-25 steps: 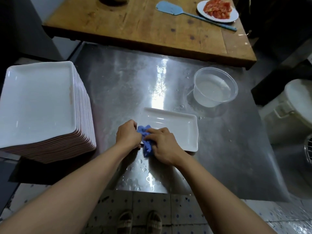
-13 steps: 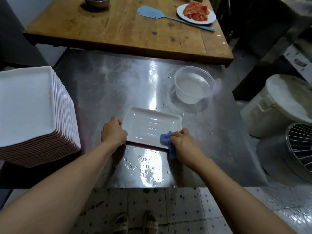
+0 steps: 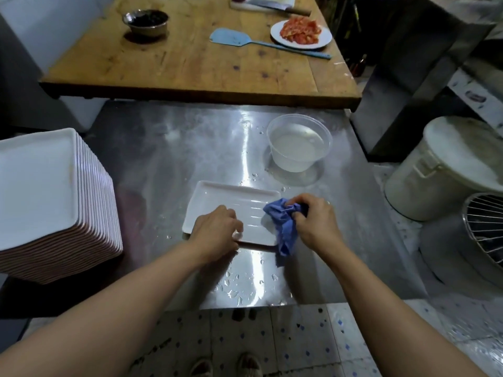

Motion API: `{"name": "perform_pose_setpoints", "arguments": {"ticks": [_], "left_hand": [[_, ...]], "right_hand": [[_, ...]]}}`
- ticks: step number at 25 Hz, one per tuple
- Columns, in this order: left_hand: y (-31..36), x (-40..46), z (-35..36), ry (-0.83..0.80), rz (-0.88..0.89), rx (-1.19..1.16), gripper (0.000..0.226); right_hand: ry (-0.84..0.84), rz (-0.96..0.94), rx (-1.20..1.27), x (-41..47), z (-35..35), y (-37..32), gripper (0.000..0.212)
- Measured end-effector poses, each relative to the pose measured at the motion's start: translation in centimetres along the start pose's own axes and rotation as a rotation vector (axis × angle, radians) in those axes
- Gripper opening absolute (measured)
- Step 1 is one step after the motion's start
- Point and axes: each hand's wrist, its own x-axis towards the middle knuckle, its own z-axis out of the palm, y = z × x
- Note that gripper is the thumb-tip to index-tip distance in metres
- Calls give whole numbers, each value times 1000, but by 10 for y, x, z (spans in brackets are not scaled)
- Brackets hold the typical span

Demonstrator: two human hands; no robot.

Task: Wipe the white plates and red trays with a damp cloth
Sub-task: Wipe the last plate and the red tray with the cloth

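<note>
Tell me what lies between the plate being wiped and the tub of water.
Only bare wet steel: between the plate and the tub the counter shows scattered water droplets and nothing else. The head view shows this.

open steel is seen across the middle of the table [image 3: 168, 159], between the tall plate stack [image 3: 54, 202] on the left edge and the clear tub of water [image 3: 299, 148] at the right. the near centre is taken up by the white plate [image 3: 217, 200], with both hands over its near edge. passage beyond is blocked by the wooden board [image 3: 190, 63] overhanging the far side. a wet strip is left free along the near edge.
</note>
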Motion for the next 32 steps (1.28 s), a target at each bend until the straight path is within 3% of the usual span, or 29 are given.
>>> {"name": "perform_pose_setpoints", "arguments": {"ticks": [2, 6, 14, 18, 22, 25, 28, 30, 32], "left_hand": [[0, 1, 5, 9, 27, 40, 14], [3, 0, 3, 83, 114, 156, 14], [2, 4, -48, 368, 46, -11, 3], [-5, -1, -79, 407, -92, -373, 3], [-9, -24, -112, 461, -204, -855, 21], [-9, -41, -136, 466, -255, -1192, 23], [-3, -51, -158, 525, -245, -1345, 24], [0, -58, -171, 559, -212, -1428, 26], [2, -64, -180, 557, -167, -1495, 26]], "right_hand": [[4, 10, 33, 0, 0, 0, 17], [44, 12, 64, -3, -4, -3, 17], [217, -58, 189, -1, -31, -36, 25], [313, -94, 259, 0, -50, -58, 29], [380, -170, 340, -3, -67, -93, 30], [413, -323, 442, -9, -75, -133, 28], [400, -479, 515, -12, -77, -174, 41], [384, -590, 410, -14, -74, -196, 47], [359, -686, 228, -13, -68, -209, 38]]}}
